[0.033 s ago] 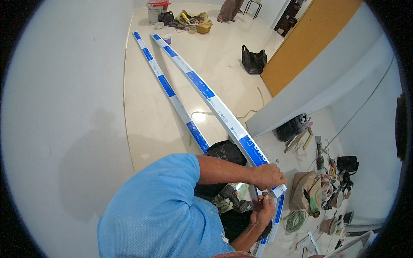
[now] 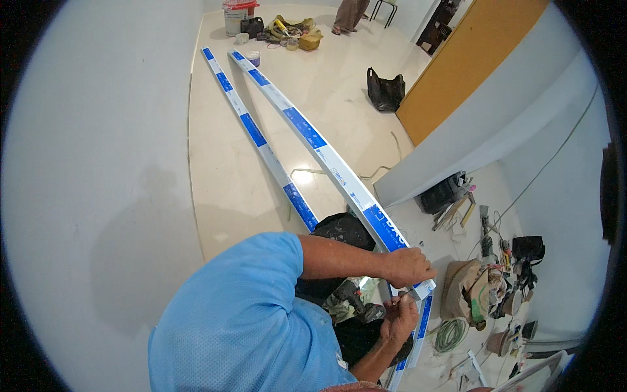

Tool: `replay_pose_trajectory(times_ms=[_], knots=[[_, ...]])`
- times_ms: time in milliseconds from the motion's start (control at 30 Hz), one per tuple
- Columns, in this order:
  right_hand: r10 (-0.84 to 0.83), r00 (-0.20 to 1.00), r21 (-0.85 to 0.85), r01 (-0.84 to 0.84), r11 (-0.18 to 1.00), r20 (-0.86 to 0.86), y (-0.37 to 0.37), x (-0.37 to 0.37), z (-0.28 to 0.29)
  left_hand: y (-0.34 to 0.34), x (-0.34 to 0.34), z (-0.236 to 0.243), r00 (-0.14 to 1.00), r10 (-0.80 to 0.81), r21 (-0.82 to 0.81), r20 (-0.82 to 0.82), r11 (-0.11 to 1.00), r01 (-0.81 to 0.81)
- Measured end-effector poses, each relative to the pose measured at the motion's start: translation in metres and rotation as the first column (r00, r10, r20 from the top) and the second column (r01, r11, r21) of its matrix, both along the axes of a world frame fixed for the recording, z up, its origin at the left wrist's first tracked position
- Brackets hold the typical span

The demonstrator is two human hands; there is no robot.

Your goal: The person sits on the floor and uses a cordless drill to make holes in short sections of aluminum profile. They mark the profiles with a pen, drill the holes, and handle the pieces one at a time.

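Note:
A long white profile with blue printed film (image 2: 304, 128) runs from the far floor up to my hands. My left hand (image 2: 408, 266) is closed over its near end, fingers wrapped on the top face. Just below that end, my right hand (image 2: 399, 320) is closed in a pinch at the profile's edge. Something thin and dark shows at its fingertips, too small to name. A second profile with the same film (image 2: 253, 130) lies to the left, its near end hidden behind my arm and dark-clothed knee. Below my left forearm sits a drill (image 2: 353, 295), partly covered.
A grey wall (image 2: 98, 163) stands along the left. An orange-brown door panel (image 2: 467, 68) and a black bag (image 2: 385, 90) are at far right. Nearer, a cloth-filled sack (image 2: 460, 291), a coiled hose (image 2: 449, 336) and tools lie on the floor. Far off are a bucket (image 2: 236, 19) and a person's legs (image 2: 349, 16).

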State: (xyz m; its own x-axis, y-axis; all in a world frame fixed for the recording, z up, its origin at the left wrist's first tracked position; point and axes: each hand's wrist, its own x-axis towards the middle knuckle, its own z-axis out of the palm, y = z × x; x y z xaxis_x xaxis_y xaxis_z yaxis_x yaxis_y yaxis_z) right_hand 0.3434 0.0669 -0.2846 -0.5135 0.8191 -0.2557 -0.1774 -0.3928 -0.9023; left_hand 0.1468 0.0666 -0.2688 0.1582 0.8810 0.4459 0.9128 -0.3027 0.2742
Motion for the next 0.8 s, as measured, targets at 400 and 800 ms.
replay_pose_trajectory(times_ms=[400, 800], knots=[[-0.099, 0.995, 0.087, 0.098, 0.991, 0.017, -0.007, -0.013, -0.019, 0.003, -0.007, -0.006, 0.995, 0.02, 0.027, -0.095, 0.999, -0.018], [0.006, 0.998, -0.035, -0.008, 0.999, -0.066, 0.003, -0.008, -0.035, 0.003, -0.01, -0.002, 0.998, 0.027, 0.045, -0.062, 0.999, -0.024]])
